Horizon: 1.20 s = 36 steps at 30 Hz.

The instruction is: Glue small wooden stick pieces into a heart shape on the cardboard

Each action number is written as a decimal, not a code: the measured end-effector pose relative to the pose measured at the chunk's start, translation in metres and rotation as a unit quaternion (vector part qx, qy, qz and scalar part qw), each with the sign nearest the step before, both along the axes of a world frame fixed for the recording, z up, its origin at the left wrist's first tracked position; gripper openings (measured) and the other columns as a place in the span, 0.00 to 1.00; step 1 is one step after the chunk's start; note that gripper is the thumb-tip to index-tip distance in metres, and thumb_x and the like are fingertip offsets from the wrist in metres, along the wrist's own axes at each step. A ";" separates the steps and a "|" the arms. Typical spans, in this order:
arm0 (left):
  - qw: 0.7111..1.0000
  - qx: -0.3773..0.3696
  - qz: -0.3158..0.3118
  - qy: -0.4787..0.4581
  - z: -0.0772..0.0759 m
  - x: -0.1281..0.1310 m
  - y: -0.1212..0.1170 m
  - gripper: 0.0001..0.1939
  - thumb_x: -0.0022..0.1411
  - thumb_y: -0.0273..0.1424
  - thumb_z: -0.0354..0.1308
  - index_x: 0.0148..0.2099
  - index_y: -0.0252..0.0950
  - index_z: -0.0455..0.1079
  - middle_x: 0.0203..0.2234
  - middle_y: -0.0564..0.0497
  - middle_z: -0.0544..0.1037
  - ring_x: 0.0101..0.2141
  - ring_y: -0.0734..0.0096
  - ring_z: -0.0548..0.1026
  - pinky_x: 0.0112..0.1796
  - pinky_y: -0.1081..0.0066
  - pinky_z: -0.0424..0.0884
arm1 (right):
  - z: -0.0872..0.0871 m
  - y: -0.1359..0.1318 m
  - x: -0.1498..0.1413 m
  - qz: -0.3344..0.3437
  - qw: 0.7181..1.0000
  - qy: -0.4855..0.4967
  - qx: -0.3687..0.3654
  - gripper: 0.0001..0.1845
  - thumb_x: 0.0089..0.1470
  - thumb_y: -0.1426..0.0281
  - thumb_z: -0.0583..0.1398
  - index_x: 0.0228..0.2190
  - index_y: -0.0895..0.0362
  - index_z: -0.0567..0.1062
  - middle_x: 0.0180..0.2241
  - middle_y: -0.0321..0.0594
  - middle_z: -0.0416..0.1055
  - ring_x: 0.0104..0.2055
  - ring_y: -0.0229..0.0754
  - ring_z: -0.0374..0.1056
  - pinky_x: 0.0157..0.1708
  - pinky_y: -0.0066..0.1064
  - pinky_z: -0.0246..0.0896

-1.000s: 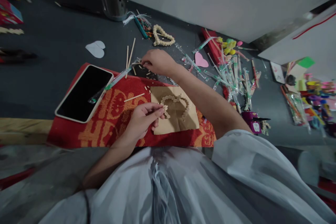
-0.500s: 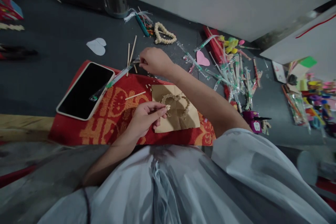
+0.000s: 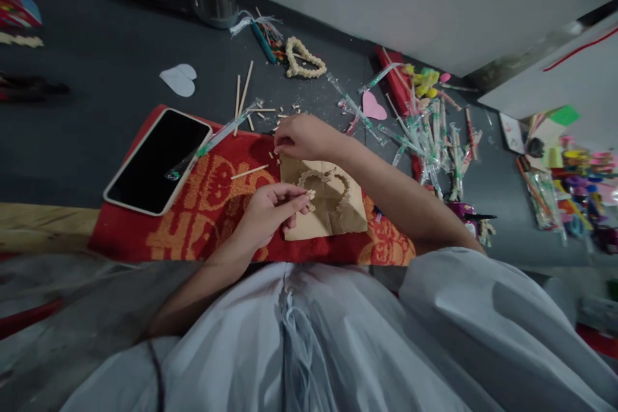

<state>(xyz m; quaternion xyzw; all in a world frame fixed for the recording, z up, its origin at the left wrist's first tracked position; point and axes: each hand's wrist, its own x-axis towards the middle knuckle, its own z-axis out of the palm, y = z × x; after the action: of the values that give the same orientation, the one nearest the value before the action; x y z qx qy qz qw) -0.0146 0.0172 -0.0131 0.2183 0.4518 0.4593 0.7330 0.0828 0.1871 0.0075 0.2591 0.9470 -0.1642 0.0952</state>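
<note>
My left hand (image 3: 275, 211) pinches a small knobbly cluster of pale stick bits (image 3: 311, 194) between thumb and forefinger. It hovers at the left part of a creased brown paper (image 3: 318, 229). On that paper lies a curved, heart-like outline of pale bits (image 3: 346, 188). My right hand (image 3: 306, 135) is closed in a pinch above the paper's upper left corner, beside some tiny stick bits (image 3: 271, 155). Whatever its fingertips hold, if anything, is too small to make out. A thin pale stick (image 3: 250, 172) rests on the red patterned towel (image 3: 212, 232) left of the paper.
A phone (image 3: 158, 162) lies on the towel, with a clear plastic wrapper (image 3: 224, 134) across it. Behind are loose sticks (image 3: 244, 89), a knobbly heart frame (image 3: 316, 71), a pink paper heart (image 3: 373, 106) and a white one (image 3: 178, 80). Wrapped sticks (image 3: 432, 135) pile up at right.
My right hand has moved toward me and slightly right, from the loose sticks to the paper's upper edge. My left hand stays nearly in place with the pale cluster.
</note>
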 end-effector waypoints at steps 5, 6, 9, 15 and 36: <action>1.000 0.004 0.009 0.006 -0.001 0.000 0.000 0.22 0.40 0.40 0.76 0.33 0.33 0.73 0.19 0.55 0.75 0.13 0.83 0.63 0.12 0.79 0.55 | 0.000 -0.009 -0.007 0.000 0.999 -0.033 0.017 0.14 0.56 0.73 0.57 0.38 0.62 0.81 0.41 0.50 0.79 0.42 0.45 0.70 0.41 0.35 0.57; 1.000 0.004 0.013 0.006 -0.001 0.000 0.000 0.23 0.39 0.40 0.76 0.33 0.33 0.73 0.18 0.55 0.75 0.13 0.83 0.63 0.12 0.79 0.54 | -0.001 -0.009 -0.007 0.000 0.999 -0.031 0.021 0.14 0.55 0.74 0.56 0.37 0.62 0.81 0.41 0.51 0.79 0.41 0.45 0.69 0.40 0.35 0.57; 1.000 0.006 0.023 0.011 0.000 0.001 0.002 0.23 0.38 0.40 0.76 0.32 0.33 0.73 0.18 0.56 0.75 0.13 0.83 0.63 0.11 0.80 0.54 | -0.004 -0.009 0.000 -0.011 0.999 0.024 0.021 0.12 0.54 0.77 0.56 0.34 0.62 0.80 0.38 0.49 0.78 0.39 0.42 0.68 0.40 0.33 0.57; 0.995 0.023 0.095 0.015 0.010 0.003 0.004 0.20 0.38 0.38 0.74 0.30 0.34 0.72 0.17 0.57 0.74 0.12 0.84 0.62 0.11 0.81 0.55 | 0.007 -0.021 0.036 -0.029 0.945 0.315 -0.088 0.12 0.63 0.65 0.58 0.38 0.62 0.77 0.33 0.41 0.75 0.32 0.33 0.65 0.34 0.26 0.60; 0.980 0.125 0.148 0.051 0.031 0.016 0.002 0.16 0.46 0.38 0.74 0.26 0.37 0.70 0.16 0.58 0.70 0.09 0.82 0.62 0.09 0.80 0.49 | 0.036 -0.089 0.080 0.014 0.904 0.402 0.147 0.09 0.69 0.69 0.52 0.40 0.56 0.72 0.38 0.38 0.70 0.42 0.39 0.71 0.43 0.37 0.73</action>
<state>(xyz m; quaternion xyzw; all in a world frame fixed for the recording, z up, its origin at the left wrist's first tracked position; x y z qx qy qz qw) 0.0016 0.0188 0.0177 0.2620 0.4548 0.6036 0.6002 0.1633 0.0982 0.0433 0.1688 0.9218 -0.1122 -0.3305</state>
